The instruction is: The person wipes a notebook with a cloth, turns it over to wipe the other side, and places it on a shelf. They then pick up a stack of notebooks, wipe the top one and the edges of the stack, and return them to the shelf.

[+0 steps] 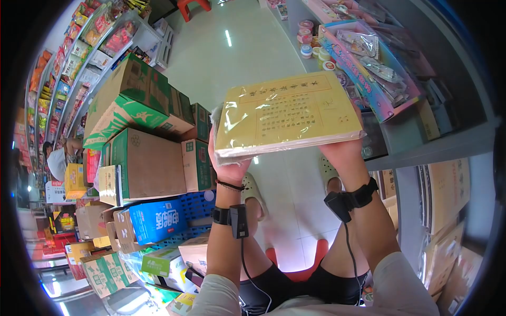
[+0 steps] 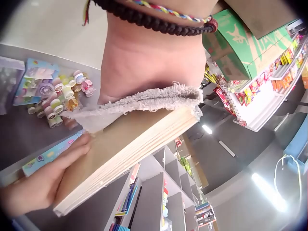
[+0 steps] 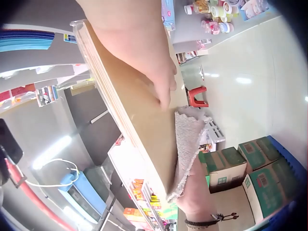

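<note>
A plastic-wrapped pack of yellow exercise books (image 1: 287,108), with Chinese writing on its cover, is held up in front of the body in the head view. My left hand (image 1: 232,167) grips its left end through a grey cloth (image 2: 139,103), which is folded along that edge and hides most of the fingers. At the other end, my right hand (image 1: 342,152) holds the pack, its fingers (image 3: 163,86) bent against the brown underside in the right wrist view. Light-coloured page edges show along the pack's side.
Stacked cardboard boxes (image 1: 155,163) stand on the left, beside a blue crate (image 1: 197,208) and snack shelves (image 1: 79,63). On the right, a grey counter (image 1: 421,150) carries a colourful display box (image 1: 371,68) and small jars (image 1: 305,37). A red stool (image 1: 190,8) stands far ahead.
</note>
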Demonstrator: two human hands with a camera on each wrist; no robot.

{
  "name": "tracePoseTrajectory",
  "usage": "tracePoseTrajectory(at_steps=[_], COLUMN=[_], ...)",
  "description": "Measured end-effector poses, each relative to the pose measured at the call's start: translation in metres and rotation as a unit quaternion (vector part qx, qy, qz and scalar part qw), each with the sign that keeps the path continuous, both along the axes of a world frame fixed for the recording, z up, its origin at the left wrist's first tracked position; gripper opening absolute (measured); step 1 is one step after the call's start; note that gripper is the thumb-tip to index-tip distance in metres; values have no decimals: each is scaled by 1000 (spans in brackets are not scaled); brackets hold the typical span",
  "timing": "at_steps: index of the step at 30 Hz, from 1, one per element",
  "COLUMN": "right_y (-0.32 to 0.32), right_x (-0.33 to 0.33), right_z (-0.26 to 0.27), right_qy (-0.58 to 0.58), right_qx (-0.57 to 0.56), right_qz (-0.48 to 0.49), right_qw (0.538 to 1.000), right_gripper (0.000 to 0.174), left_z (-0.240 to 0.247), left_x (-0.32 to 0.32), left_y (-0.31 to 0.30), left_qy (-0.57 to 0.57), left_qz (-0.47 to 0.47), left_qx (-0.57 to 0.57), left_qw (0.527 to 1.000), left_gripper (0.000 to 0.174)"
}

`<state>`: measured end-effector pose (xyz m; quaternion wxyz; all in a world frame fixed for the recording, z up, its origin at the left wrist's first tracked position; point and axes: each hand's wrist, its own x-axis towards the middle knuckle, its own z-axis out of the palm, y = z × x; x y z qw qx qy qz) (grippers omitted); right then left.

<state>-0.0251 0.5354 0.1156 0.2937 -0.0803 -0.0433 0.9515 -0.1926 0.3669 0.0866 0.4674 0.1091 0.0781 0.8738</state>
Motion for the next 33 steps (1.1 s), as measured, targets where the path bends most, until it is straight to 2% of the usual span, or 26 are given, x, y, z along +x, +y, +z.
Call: tracePoseTrajectory(at_steps=[1,6,12,15,19,21,22,23,24,26,27,29,30,31,32,33], right_y=[1,6,6,6,1,1,2,2,-3,-17,-15,-9,-7,-5,-4,-3], right_x=[0,-1,3,7,12,13,14,14,14,15,15,16,15,14,13,12], right_z=[0,-1,-5,-1,7,6,5,4,4,0,-5,-19,-20,-21,-21,-17], right_qy=[-4,16,-7,-22,9,11,3,-6,-6,37,37,-35,-36,-38,-40,-40], right_qx=[6,13,47,79,109,117,116,114,114,161,160,173,173,100,28,29], right_qz=[-8,-3,-60,-82,-32,-19,28,75,75,-22,-21,-53,-53,-26,1,1], right_qw=[1000,1000,997,993,993,993,993,991,991,986,986,983,983,994,999,999], right_gripper=[40,44,45,43,40,39,37,36,36,33,33,31,31,32,32,32], left_z=[1,5,14,11,3,9,7,5,4,-2,-3,-5,6,3,-4,-7], left_x=[-1,3,4,4,-3,-3,-4,-7,-11,-16,-17,-18,-8,-10,-13,-15], left_y=[1,3,4,0,-3,-5,0,-2,-5,-9,-9,-10,-6,-6,-6,-5], left_qy=[-46,-20,7,11,-42,81,76,76,77,77,66,43,90,90,16,-57], left_qz=[-22,-7,-5,-57,-23,31,96,96,80,65,39,-16,-24,-24,-39,-55], left_qx=[-11,-23,-87,-32,-1,-59,-130,-131,-111,-91,-67,-20,33,33,23,14], left_qw=[999,1000,996,998,999,994,984,984,988,991,995,999,995,995,999,997], left_gripper=[45,45,45,49,51,52,54,54,55,57,57,57,54,54,51,49])
